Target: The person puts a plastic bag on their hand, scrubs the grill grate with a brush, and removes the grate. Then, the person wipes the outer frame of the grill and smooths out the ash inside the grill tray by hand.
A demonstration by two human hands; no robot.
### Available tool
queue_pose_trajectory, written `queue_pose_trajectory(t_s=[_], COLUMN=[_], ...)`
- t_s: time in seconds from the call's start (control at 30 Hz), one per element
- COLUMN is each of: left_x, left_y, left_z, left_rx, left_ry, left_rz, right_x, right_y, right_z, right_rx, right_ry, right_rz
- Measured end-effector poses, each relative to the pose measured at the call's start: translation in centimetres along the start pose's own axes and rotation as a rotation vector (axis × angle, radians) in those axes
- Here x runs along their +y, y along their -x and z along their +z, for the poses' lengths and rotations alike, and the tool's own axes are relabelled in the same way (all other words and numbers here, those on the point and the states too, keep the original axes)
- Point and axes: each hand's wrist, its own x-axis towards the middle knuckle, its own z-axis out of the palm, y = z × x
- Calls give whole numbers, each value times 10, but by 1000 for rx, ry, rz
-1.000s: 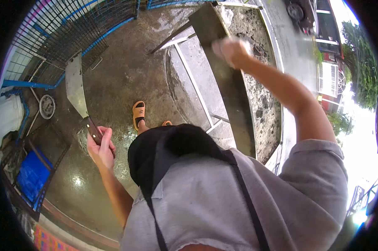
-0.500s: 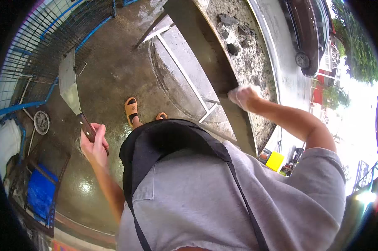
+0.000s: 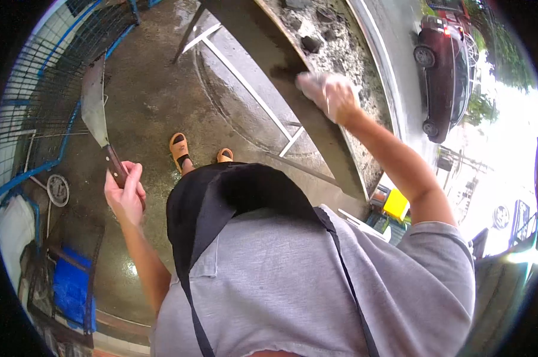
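Note:
My left hand [image 3: 125, 193] is closed round the dark wooden handle of a spatula [image 3: 94, 98]. Its wide metal blade points away from me, over the wet floor near the wire rack. On the right, my right hand [image 3: 341, 100] grips a crumpled whitish sheet [image 3: 314, 88], blurred; whether it is cloth or plastic I cannot tell. That hand is over the flat metal rim [image 3: 281, 68] of a long charcoal grill. Pale ash [image 3: 355, 65] and black charcoal lumps [image 3: 310, 44] lie in the grill bed. Part of the rim is hidden behind the sheet.
Blue wire racks [image 3: 28, 95] stand at the left, with a blue container [image 3: 72, 288] below them. White leg bars [image 3: 245, 77] support the grill. A yellow box [image 3: 395, 204] sits near its close end. Beyond the grill, a dark car [image 3: 444, 77] is on the road.
My right hand has moved up and left along the grill rim with the whitish sheet. The spatula stays in my left hand, slightly shifted. The view has turned a little, and the car appears further down.

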Motion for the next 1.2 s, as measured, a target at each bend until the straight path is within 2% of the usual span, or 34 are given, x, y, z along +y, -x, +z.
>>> queue_pose_trajectory(t_s=[0.07, 0.13, 0.17, 0.23, 0.3, 0.33, 0.4, 0.43, 0.47, 0.53, 0.6, 0.63, 0.67, 0.73, 0.77, 0.83, 0.9, 0.97, 1.03, 1.07, 1.13, 1.17, 1.2], left_x=[6, 11, 13, 14, 15, 15, 17, 21, 21, 14, 1, -9, -22, -49, -65, -78, -88, -109, -129, -129, -134, -137, -139], left_y=[5, 8, 10, 12, 14, 15, 20, 23, 28, 43, 78, 95, 112, 141, 155, 184, 221, 247, 270, 283, 303, 311, 316], left_z=[-1, 0, -1, -3, -1, 0, 5, 10, 14, 22, 41, 48, 54, 68, 74, 86, 98, 92, 80, 77, 69, 66, 65], left_rx=[-38, -68, -76, -91, -103, -106, -110, -108, -104, -118, -87, -75, -61, -44, -43, -24, -5, -5, 44, 79, 123, 150, 180], left_ry=[-16, -22, -44, -51, -53, -38, -23, -31, -41, -44, -15, -20, -39, -65, -45, -12, -51, -80, -68, -66, -70, -42, -8], left_rz=[6, 67, 64, 67, 75, 59, 42, 44, 51, 66, 130, 135, 97, 59, 43, 28, -6, 24, 21, 14, -25, -27, -22], right_x=[-14, 30, 58, 74, 93, 41, 48, 47, 9, 8, 58, 56, 66, 76, 53, 55, 61, 82, 71, 68, 54, 36, 36], right_y=[8, 62, 105, 176, 213, 189, 187, 163, 143, 162, 247, 267, 270, 273, 250, 219, 200, 245, 285, 285, 278, 259, 240], right_z=[-41, -5, 20, 21, 37, -5, 14, 12, -29, -14, 57, 59, 67, 87, 64, 58, 78, 104, 108, 102, 88, 69, 65], right_rx=[114, -39, 5, -261, -401, -594, -23, -239, -207, -311, -316, -467, -456, -648, -535, -212, -235, -72, -395, -389, -405, -296, -118], right_ry=[1, -143, -305, 142, -50, 316, 367, 134, 56, -1, 326, 445, 445, 229, 286, 354, 342, 487, 568, 570, 609, 621, 556], right_rz=[-255, -152, -258, -124, 90, 61, -85, 146, 158, 309, 6, 48, 35, 186, 104, -57, 2, -278, -278, -300, -153, -86, -130])
